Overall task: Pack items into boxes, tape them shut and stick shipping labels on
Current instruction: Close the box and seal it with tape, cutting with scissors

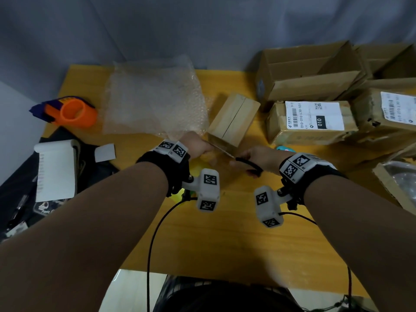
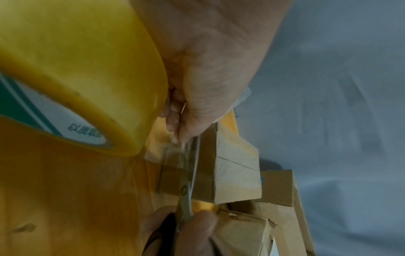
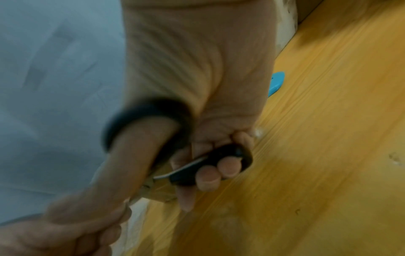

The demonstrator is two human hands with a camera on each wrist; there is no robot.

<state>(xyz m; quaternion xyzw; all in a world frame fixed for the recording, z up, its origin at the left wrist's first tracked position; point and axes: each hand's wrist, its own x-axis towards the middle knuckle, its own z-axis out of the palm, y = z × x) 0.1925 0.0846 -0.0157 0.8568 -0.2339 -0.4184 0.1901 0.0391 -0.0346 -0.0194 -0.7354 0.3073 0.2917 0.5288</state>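
A small brown cardboard box (image 1: 234, 122) lies on the yellow table (image 1: 225, 233), its top seam taped. My left hand (image 1: 202, 149) pinches a strip of clear tape (image 2: 175, 155) that runs from the box's near end. A yellow tape roll (image 2: 76, 69) lies by that wrist. My right hand (image 1: 249, 163) grips black-handled scissors (image 3: 219, 164), thumb through one loop, fingers through the other. The scissor blades (image 2: 188, 190) reach across the strip just in front of the box (image 2: 236, 173). I cannot see whether the tape is cut through.
Bubble wrap (image 1: 153, 97) lies behind my left hand, an orange tape dispenser (image 1: 72, 112) at the far left. Labelled boxes (image 1: 313, 122) and an open carton (image 1: 310, 73) crowd the right side. Label sheets (image 1: 56, 170) lie on the left, and a turquoise object (image 1: 284, 148) sits beside my right hand.
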